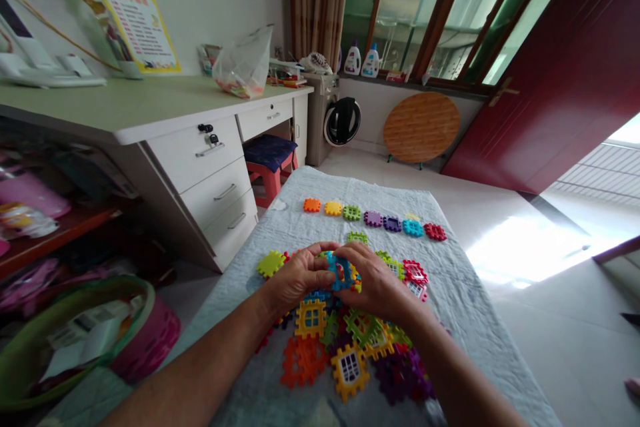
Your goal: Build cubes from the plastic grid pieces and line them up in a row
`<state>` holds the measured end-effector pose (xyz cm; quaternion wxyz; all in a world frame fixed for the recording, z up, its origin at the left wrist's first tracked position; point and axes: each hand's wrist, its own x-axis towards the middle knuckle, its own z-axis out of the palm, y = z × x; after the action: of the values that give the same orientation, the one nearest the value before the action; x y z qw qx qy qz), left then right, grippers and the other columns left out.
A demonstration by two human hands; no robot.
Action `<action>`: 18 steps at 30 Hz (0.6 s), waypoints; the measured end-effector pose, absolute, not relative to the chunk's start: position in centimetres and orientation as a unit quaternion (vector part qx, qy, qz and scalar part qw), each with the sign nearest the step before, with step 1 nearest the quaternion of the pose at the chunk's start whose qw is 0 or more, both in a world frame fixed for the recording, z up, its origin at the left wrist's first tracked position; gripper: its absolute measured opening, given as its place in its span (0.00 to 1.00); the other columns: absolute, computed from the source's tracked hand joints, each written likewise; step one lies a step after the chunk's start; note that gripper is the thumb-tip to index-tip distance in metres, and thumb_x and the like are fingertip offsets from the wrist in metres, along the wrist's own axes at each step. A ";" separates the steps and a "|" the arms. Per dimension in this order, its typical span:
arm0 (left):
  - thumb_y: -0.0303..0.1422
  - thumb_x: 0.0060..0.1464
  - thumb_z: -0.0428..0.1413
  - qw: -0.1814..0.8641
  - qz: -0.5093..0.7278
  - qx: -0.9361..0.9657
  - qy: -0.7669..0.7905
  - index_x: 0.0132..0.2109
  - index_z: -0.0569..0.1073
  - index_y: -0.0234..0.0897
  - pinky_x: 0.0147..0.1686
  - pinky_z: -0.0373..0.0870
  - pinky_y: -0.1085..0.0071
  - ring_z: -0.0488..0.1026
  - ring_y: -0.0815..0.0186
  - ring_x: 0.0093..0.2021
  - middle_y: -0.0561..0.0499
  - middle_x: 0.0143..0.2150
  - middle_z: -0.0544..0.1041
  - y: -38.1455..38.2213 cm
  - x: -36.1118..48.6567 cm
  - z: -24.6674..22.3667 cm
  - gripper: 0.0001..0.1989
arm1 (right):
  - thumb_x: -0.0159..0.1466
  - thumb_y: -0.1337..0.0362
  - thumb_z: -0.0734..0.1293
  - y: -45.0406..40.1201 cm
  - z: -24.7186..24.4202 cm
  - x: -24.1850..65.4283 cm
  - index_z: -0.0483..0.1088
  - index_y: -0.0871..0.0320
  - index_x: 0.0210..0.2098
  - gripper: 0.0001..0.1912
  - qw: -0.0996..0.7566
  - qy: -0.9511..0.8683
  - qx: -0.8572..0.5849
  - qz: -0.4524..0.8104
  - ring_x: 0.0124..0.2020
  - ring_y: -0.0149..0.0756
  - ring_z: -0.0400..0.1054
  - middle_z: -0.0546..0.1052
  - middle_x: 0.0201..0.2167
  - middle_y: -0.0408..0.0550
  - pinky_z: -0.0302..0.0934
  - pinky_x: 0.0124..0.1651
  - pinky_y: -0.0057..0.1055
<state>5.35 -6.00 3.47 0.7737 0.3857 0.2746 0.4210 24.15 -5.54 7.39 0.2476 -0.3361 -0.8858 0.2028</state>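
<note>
My left hand (299, 275) and my right hand (373, 280) meet over a pile of plastic building pieces. Between their fingers is a light blue interlocking building block (340, 272) with an open middle, pinched from both sides. Below lie a yellow window block (311, 318), an orange block (303, 361), another yellow block with a white lattice (349, 368) and purple blocks (406, 373). A lime green block (271, 264) sits left of my left hand. Red blocks (415, 272) lie to the right. My hands hide part of the pile.
Beyond the pile, a row of single blocks in different colours, from an orange one (312, 205) to a red one (435, 232), crosses the cloth-covered table (450, 307). A desk (150, 110) and a bin (145, 320) stand left. A stool (270, 152) is behind.
</note>
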 end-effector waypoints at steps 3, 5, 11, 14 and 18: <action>0.32 0.47 0.65 0.740 0.421 0.415 0.323 0.55 0.65 0.36 0.35 0.70 0.73 0.75 0.66 0.35 0.47 0.40 0.78 -6.1 5.1 4.2 0.29 | 0.52 0.67 0.69 -4.8 7.7 24.8 0.64 0.55 0.48 0.24 0.241 -0.886 -0.349 0.186 0.44 0.40 0.64 0.70 0.42 0.49 0.61 0.47 0.37; 0.34 0.50 0.62 0.682 0.456 0.439 0.365 0.54 0.66 0.37 0.37 0.70 0.73 0.75 0.66 0.37 0.47 0.42 0.77 -5.9 4.6 4.6 0.25 | 0.53 0.65 0.69 -3.1 7.9 26.5 0.65 0.55 0.48 0.23 0.244 -0.878 -0.382 0.157 0.45 0.40 0.64 0.70 0.44 0.50 0.60 0.48 0.37; 0.39 0.51 0.59 0.440 0.569 0.491 0.492 0.50 0.69 0.36 0.43 0.68 0.71 0.72 0.63 0.45 0.47 0.44 0.76 -3.9 1.5 3.3 0.20 | 0.51 0.59 0.69 5.6 6.3 37.1 0.68 0.59 0.47 0.24 0.182 -0.806 -0.563 0.018 0.44 0.45 0.66 0.72 0.43 0.54 0.59 0.47 0.38; 0.40 0.51 0.59 0.352 0.563 0.514 0.542 0.48 0.70 0.35 0.45 0.68 0.67 0.73 0.62 0.44 0.46 0.42 0.76 -2.5 -0.4 1.8 0.20 | 0.50 0.61 0.69 9.0 4.8 41.5 0.70 0.61 0.45 0.23 0.103 -0.776 -0.623 0.005 0.44 0.45 0.68 0.74 0.41 0.54 0.58 0.49 0.37; 0.41 0.49 0.58 0.289 0.537 0.538 0.583 0.46 0.72 0.34 0.47 0.69 0.64 0.74 0.60 0.42 0.47 0.41 0.77 -0.8 -2.5 -0.1 0.19 | 0.50 0.59 0.69 10.8 3.4 43.4 0.72 0.60 0.45 0.23 0.054 -0.758 -0.650 0.004 0.44 0.46 0.68 0.75 0.42 0.54 0.59 0.47 0.37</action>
<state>-2.47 -0.81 -0.15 0.2889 0.5375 0.5825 0.5369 43.43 10.80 3.42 0.0538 -0.6501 -0.7579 0.0037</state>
